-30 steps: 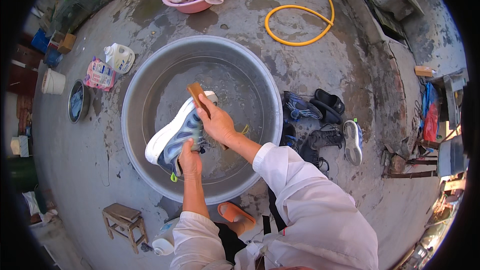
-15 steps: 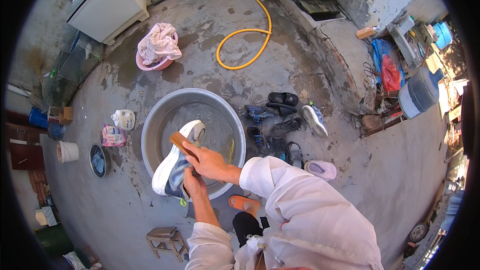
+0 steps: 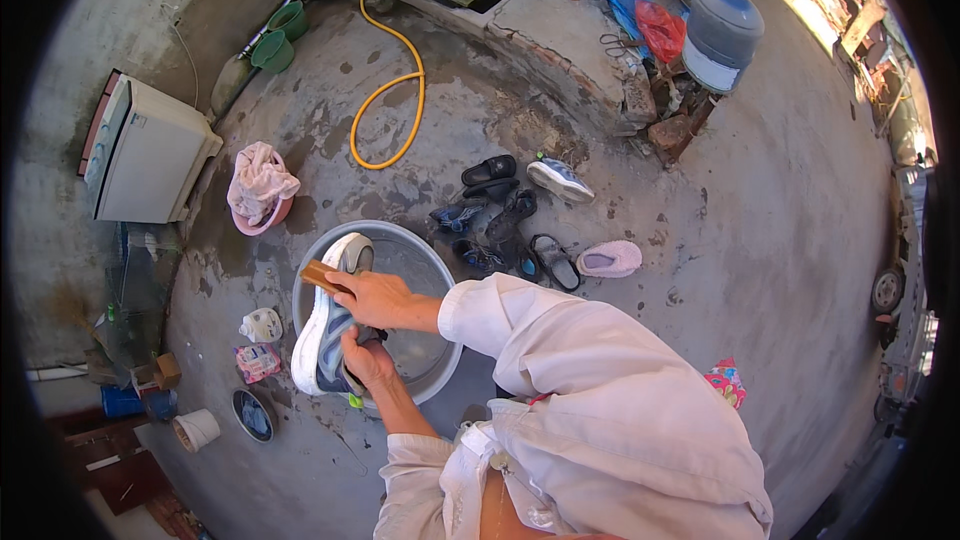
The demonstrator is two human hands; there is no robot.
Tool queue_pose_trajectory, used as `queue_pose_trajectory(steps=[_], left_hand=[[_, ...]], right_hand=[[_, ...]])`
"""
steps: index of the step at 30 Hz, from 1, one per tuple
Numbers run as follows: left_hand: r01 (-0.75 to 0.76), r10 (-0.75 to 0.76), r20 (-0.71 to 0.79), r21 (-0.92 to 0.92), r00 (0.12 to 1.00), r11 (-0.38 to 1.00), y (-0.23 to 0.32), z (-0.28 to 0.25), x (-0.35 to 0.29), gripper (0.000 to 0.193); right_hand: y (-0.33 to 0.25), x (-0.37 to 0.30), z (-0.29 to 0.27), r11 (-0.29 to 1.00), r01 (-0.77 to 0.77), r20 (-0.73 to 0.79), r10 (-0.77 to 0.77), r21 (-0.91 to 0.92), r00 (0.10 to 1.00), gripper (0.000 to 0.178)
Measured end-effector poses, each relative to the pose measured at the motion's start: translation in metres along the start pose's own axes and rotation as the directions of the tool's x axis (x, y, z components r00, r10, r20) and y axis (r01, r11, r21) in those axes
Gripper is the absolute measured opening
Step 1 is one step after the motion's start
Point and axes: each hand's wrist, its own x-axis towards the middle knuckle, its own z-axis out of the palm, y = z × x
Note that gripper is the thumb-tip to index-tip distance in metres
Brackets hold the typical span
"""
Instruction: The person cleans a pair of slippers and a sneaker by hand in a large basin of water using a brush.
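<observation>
Over a wide grey metal basin (image 3: 447,292), my left hand (image 3: 368,360) is closed around the opening of a blue-grey sneaker (image 3: 330,330) with a thick white sole. The sneaker is tilted, toe pointing away from me and sole turned to the left. My right hand (image 3: 375,298) grips a brown scrubbing brush (image 3: 324,276), which lies against the white sole near the toe. The brush's bristles are hidden. Water seems to lie in the basin, though the sneaker and my arms cover much of it.
Right of the basin are several dark shoes, a matching sneaker (image 3: 560,180) and a pink slipper (image 3: 610,259). A detergent bottle (image 3: 262,325) and a pink packet (image 3: 258,363) are at the left. Farther off are a pink tub (image 3: 262,223) of cloth and a yellow hose (image 3: 420,100).
My view has turned, so the surroundings appear rotated and shifted. Both hands keep their hold on the sneaker and brush, and the brush stays at the sole.
</observation>
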Motion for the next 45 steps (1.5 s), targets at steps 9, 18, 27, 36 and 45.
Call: queue_pose_trajectory(steps=[9,18,27,36,45], left_hand=[[-0.006,0.012,0.159,-0.038,0.987,0.999,-0.006,0.015,-0.008,0.036],[0.099,-0.100,0.292,0.019,0.951,0.995,-0.036,0.060,-0.065,0.039],[0.133,-0.149,0.387,0.067,0.910,0.989,-0.089,0.145,-0.122,0.035],[0.251,-0.300,0.526,0.165,0.796,0.954,-0.238,0.265,-0.238,0.028],[0.345,-0.489,0.569,0.349,0.661,0.871,-0.340,0.345,-0.314,0.030]], right_hand=[[-0.002,-0.030,-0.036,0.985,-0.160,-0.331,0.129,-0.068,0.935,0.043],[0.015,-0.093,-0.075,0.956,-0.291,-0.560,0.220,-0.040,0.799,0.044],[0.041,-0.204,-0.159,0.970,-0.243,-0.585,0.200,0.006,0.786,0.047],[0.131,-0.346,-0.311,0.901,-0.411,-0.811,0.340,0.136,0.476,0.044],[0.177,-0.452,-0.399,0.829,-0.523,-0.858,0.404,0.198,0.316,0.043]])
